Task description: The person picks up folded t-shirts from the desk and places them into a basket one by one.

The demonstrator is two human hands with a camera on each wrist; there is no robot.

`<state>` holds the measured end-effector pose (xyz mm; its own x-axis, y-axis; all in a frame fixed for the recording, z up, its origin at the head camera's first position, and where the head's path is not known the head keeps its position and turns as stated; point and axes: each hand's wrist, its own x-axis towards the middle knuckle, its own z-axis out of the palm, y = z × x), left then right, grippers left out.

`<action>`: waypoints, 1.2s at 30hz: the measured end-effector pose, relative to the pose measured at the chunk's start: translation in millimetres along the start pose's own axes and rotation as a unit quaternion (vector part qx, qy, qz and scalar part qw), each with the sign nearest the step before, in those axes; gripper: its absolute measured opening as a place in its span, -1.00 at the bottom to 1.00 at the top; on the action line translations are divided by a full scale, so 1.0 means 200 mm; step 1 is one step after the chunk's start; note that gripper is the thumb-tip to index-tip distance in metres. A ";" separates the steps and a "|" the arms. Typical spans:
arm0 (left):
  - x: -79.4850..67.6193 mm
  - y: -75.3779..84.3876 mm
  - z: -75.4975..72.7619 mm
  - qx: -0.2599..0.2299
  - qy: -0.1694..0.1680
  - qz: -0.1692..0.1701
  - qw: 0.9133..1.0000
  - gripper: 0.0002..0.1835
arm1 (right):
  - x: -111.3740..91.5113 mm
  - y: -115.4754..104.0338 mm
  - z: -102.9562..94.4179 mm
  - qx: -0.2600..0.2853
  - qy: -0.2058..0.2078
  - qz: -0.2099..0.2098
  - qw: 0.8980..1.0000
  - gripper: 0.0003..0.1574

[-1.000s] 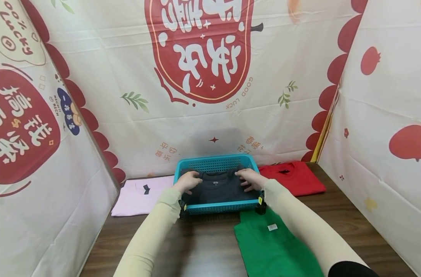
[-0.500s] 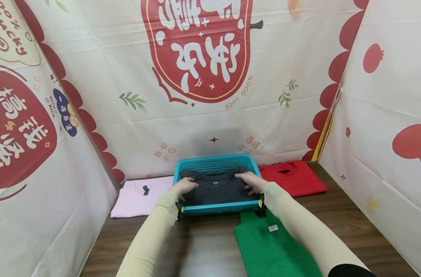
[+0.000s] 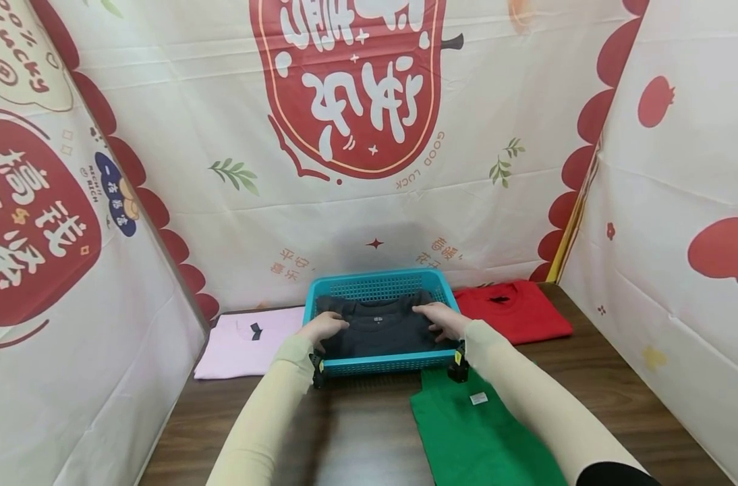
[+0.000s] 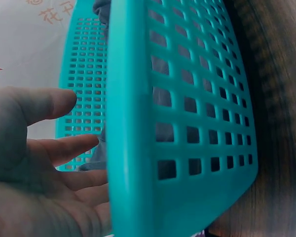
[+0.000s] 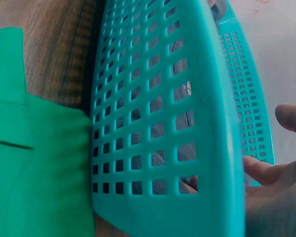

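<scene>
A folded dark grey T-shirt [image 3: 378,334] lies in a turquoise plastic basket [image 3: 381,364], its collar toward the back. My left hand [image 3: 322,328] reaches over the basket's left front corner, beside the shirt's left edge. In the left wrist view the thumb and fingers of that hand [image 4: 49,163] are spread and fairly straight, with some fingertips hidden behind the rim. At the basket's right side, my right hand [image 3: 440,318] hovers at or touches the shirt's right edge; contact is unclear. The right wrist view shows its thumb and one finger apart [image 5: 276,170], the rest hidden.
A folded pink shirt [image 3: 241,347] lies left of the basket, and a folded red shirt [image 3: 515,312] lies to its right. In front, a green shirt [image 3: 484,432] spreads under my right forearm. Printed cloth walls [image 3: 369,209] enclose the wooden table [image 3: 351,425].
My left hand has shifted a little left and down, away from the shirt's collar. The right hand has barely moved. The grey shirt stays in the basket.
</scene>
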<state>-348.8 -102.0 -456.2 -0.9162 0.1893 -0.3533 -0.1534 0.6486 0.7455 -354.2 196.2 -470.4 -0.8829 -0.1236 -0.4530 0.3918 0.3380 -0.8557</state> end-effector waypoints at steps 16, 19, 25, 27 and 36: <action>-0.13 0.13 0.03 -0.101 0.013 0.135 0.986 -0.62 | -0.39 -0.02 -0.21 0.057 0.044 -0.138 0.988 -0.32; -0.19 0.16 0.05 -0.113 0.005 0.152 0.982 -0.63 | -0.50 0.02 -0.26 0.051 0.054 -0.160 0.984 -0.26; -0.29 0.18 0.11 -0.124 -0.010 0.185 0.975 -0.64 | -0.70 0.16 -0.36 0.000 0.069 -0.184 0.980 -0.19; -0.32 0.19 0.14 -0.127 -0.016 0.200 0.971 -0.64 | -0.75 0.23 -0.40 -0.010 0.074 -0.185 0.980 -0.20; -0.49 0.20 0.32 -0.127 -0.083 0.245 0.958 -0.64 | -0.88 0.60 -0.59 -0.052 0.150 -0.104 0.982 -0.12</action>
<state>-242.1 -48.0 -427.9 -0.8334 0.5527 0.0053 0.1756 0.2556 0.9507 -183.1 369.2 -464.4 -0.9835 0.0759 -0.1640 0.1807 0.4298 -0.8847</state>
